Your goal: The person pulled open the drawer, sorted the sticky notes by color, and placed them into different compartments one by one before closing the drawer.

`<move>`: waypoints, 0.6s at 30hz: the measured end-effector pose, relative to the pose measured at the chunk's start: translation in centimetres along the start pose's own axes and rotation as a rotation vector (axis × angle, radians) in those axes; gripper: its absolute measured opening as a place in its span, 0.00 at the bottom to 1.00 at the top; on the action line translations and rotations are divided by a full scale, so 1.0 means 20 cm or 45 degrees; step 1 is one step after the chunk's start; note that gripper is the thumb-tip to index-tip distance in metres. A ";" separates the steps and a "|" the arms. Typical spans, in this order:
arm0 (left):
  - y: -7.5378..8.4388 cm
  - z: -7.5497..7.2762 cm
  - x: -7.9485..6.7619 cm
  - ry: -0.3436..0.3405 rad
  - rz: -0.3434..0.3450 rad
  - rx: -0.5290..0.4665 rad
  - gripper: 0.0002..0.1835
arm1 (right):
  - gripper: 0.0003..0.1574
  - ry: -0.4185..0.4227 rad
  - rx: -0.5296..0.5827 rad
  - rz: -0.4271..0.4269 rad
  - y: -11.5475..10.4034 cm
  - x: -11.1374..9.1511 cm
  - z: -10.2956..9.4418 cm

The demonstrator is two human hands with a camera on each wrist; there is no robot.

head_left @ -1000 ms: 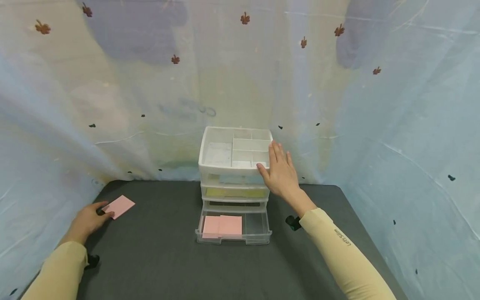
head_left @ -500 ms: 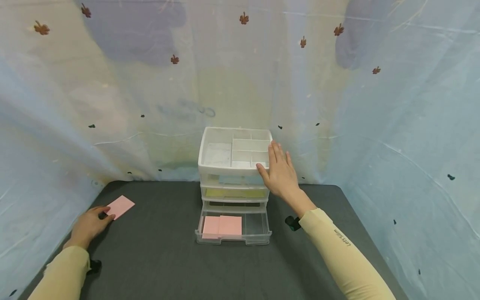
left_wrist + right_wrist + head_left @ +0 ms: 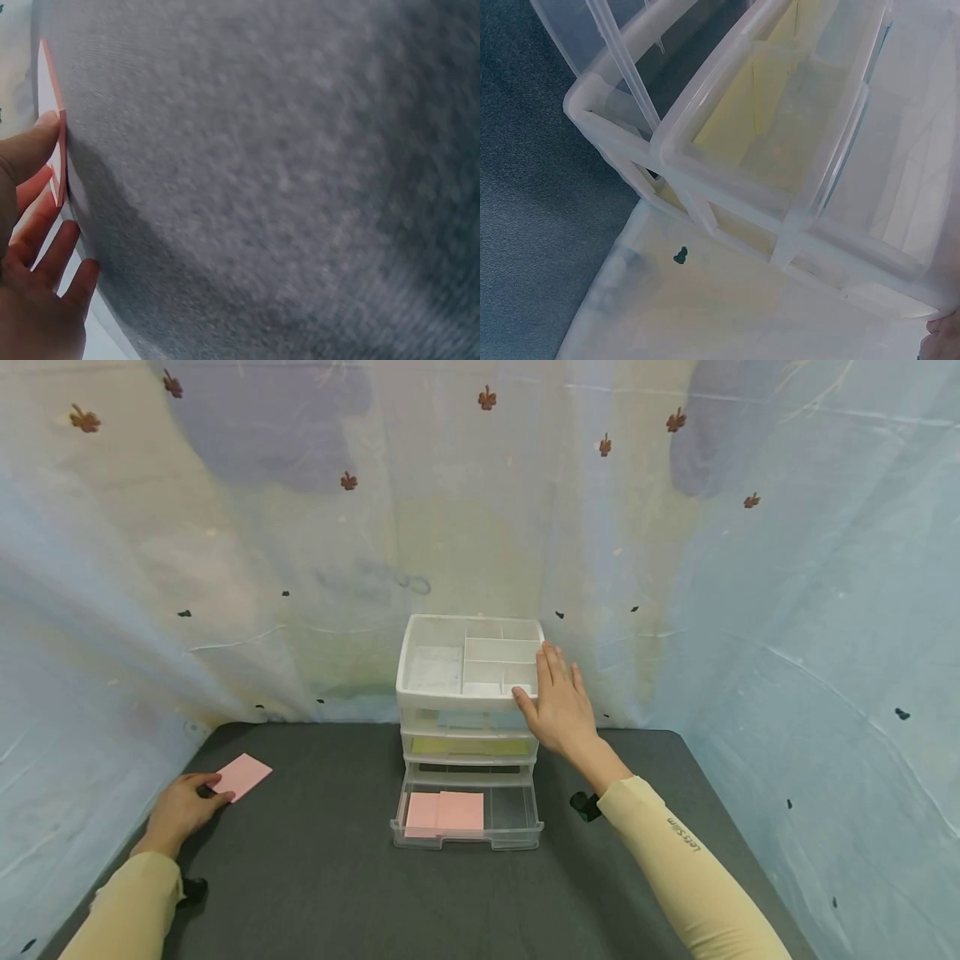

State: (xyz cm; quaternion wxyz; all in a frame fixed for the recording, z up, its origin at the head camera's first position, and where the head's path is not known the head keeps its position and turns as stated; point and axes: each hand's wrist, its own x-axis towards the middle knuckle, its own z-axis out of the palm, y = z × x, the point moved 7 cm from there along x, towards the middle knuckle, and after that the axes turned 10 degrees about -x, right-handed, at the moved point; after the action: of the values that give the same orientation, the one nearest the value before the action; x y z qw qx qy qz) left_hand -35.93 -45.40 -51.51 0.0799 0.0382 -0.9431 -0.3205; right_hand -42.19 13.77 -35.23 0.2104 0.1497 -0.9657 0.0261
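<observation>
Near the left edge of the table, my left hand [image 3: 178, 814] pinches the near corner of a pink sticky note pad [image 3: 243, 776]. In the left wrist view the thumb lies on one face of the pad [image 3: 61, 150] and fingers are behind it. My right hand [image 3: 559, 702] rests on the right rim of a white plastic drawer unit [image 3: 468, 700], fingers straight. The unit's bottom clear drawer [image 3: 513, 814] is pulled out, with two pink sticky note pads [image 3: 461, 812] side by side in its left part.
The two upper drawers are pushed in; yellow paper [image 3: 471, 746] shows through the middle one, pale blue through the top one. A divided tray [image 3: 501, 649] forms the unit's top. A patterned curtain [image 3: 472, 527] surrounds the dark grey table [image 3: 322, 885].
My left hand has slid slightly further over the near corner of the pink pad, and the pad has shifted a little to the right. The right hand and drawer unit stay put.
</observation>
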 end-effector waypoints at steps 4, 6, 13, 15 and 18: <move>0.04 0.00 0.00 0.004 0.050 -0.040 0.27 | 0.55 -0.005 0.005 0.003 0.00 0.00 0.00; 0.07 0.01 0.01 0.037 0.088 -0.053 0.26 | 0.55 -0.008 0.007 0.003 0.01 0.00 0.00; 0.10 0.02 -0.01 0.139 0.100 -0.106 0.22 | 0.55 -0.016 -0.004 0.008 0.01 -0.01 0.00; 0.11 0.02 -0.02 0.184 0.116 -0.109 0.20 | 0.55 -0.015 0.001 0.006 0.00 -0.01 0.00; 0.13 0.01 -0.04 0.234 0.122 -0.121 0.18 | 0.55 -0.010 0.004 0.001 -0.01 -0.01 -0.01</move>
State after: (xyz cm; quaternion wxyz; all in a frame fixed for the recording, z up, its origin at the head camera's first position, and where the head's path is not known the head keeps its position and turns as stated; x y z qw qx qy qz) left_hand -35.20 -43.14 -50.29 0.1828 0.0186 -0.9163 -0.3558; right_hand -41.97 13.74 -35.16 0.2064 0.1500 -0.9665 0.0272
